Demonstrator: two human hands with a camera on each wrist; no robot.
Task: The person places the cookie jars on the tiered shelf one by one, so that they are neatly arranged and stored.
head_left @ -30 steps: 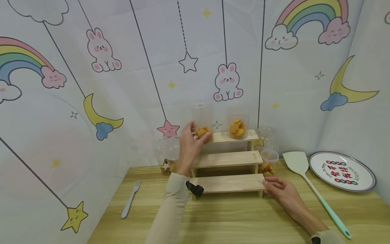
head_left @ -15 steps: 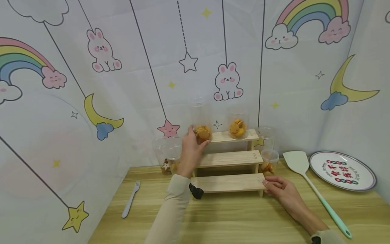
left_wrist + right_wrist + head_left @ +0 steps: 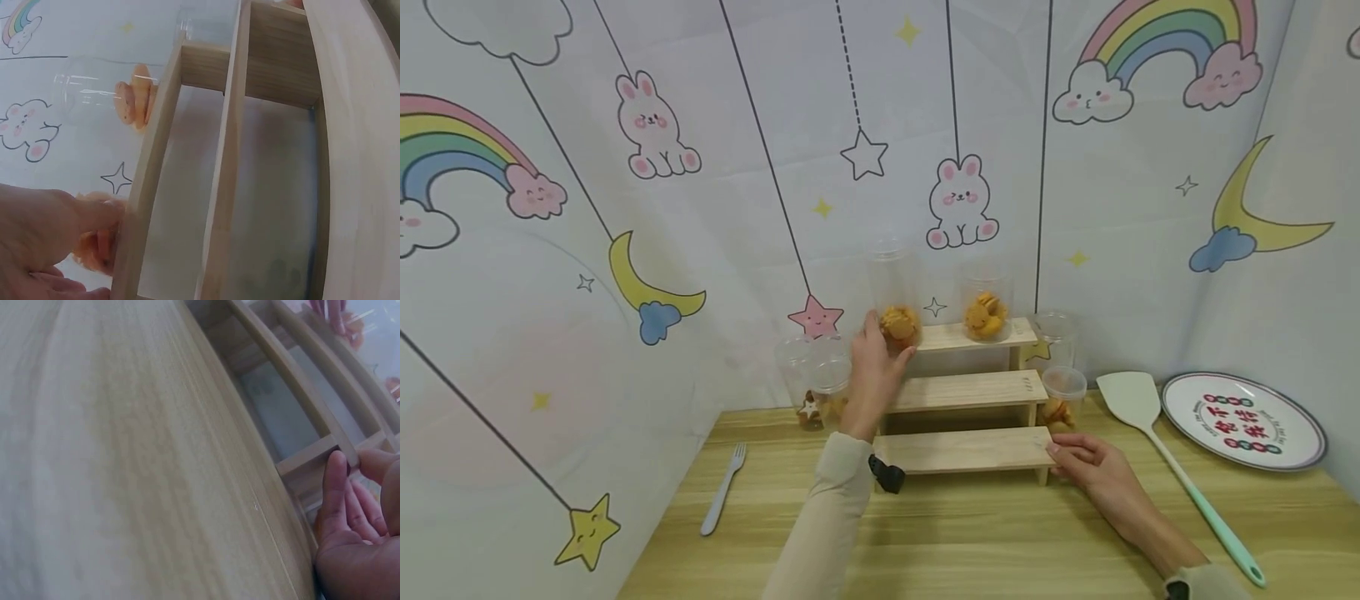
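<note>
At the left end of the three-tier wooden stand [image 3: 966, 387], a tall clear jar with orange biscuits [image 3: 900, 323] stands upright on the top step. My left hand [image 3: 874, 375] holds this jar low, its thumb across the front near the base. Seen from the left wrist, the thumb of that hand [image 3: 44, 231] lies over the biscuits at the top board's edge. A second biscuit jar [image 3: 987, 312] stands to the right on the same step. My right hand [image 3: 1097, 475] pinches the right end of the bottom step, thumb and finger around the board's corner in the right wrist view.
Left of the stand are clear jars [image 3: 829, 383] with biscuits. A biscuit cup [image 3: 1063, 396] and another clear container [image 3: 1054, 333] stand on its right. A spatula [image 3: 1180, 467] and plate [image 3: 1243, 422] lie farther right, a fork [image 3: 724, 490] at left. A printed cloth [image 3: 737, 208] hangs behind.
The tall jar has shifted slightly left, and my left hand has slid a little lower around its base. My right hand stays on the bottom step.
</note>
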